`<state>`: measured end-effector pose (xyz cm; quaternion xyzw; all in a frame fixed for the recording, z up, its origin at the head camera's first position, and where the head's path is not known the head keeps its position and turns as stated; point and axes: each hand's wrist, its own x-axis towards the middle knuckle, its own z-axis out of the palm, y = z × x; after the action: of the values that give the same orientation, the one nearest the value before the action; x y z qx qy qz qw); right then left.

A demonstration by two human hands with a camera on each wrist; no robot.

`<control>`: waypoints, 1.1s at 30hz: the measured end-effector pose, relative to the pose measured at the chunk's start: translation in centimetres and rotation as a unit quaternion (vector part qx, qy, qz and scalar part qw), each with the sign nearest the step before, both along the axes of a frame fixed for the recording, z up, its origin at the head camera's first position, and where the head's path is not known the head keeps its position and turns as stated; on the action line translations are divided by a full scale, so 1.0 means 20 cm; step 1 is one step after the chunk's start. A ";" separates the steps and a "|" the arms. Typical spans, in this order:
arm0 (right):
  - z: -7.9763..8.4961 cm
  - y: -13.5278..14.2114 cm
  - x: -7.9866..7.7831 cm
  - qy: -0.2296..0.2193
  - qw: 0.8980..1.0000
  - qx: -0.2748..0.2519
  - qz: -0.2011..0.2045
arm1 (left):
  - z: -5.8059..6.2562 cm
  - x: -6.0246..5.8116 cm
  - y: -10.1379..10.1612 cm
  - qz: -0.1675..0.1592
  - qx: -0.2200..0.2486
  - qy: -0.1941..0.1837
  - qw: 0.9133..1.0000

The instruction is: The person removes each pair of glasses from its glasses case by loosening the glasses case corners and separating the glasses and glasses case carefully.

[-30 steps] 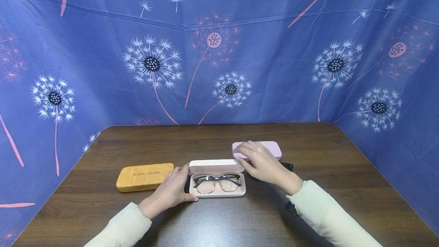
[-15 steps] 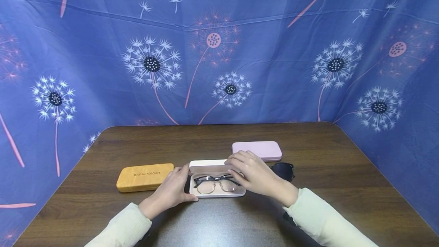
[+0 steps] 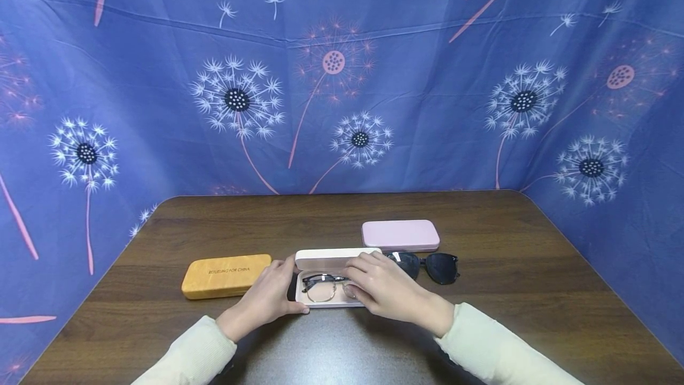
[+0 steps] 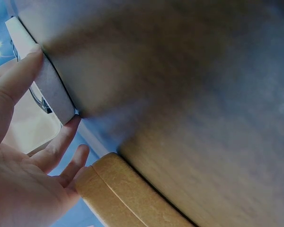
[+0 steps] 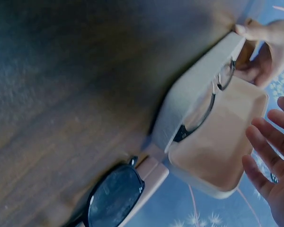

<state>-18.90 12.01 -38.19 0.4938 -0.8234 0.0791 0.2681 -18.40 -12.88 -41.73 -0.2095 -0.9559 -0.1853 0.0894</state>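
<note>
A white eyeglass case (image 3: 327, 257) lies with its lid raised and pink lining showing. Inside rest black-topped eyeglasses (image 3: 322, 289), partly covered by my right hand in the head view. My left hand (image 3: 269, 293) grips the left end of the case; in the left wrist view its thumb (image 4: 23, 73) presses the front wall and a finger touches the corner. Over the right end of the case hovers my right hand (image 3: 389, 289). Its fingers (image 5: 262, 142) are spread and loosely bent beside the lid, holding nothing.
Dark sunglasses (image 3: 442, 268) lie right of the case, in front of a closed pink case (image 3: 401, 234). On the left is a closed yellow case (image 3: 227, 278) with lettering, close to my left hand. A blue dandelion-print cloth (image 3: 427, 135) hangs behind the wooden table (image 3: 299, 218).
My right hand has moved left and toward me, from near the pink case to over the open case, uncovering the sunglasses. The left hand stays put on the case.
</note>
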 end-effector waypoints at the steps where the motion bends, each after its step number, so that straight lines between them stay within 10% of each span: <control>1: -0.01 -0.01 0.00 0.004 1.000 0.003 -0.001 | 0.00 0.00 0.00 0.000 -0.001 0.000 1.000; 33: -0.15 -0.12 0.00 0.046 0.984 0.116 -0.127 | 0.00 0.01 0.00 0.000 -0.002 0.011 1.000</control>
<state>-18.99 9.55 -41.12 0.4157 -0.8700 -0.0746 0.2545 -18.27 -12.79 -41.70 -0.2118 -0.9551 -0.1815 0.0996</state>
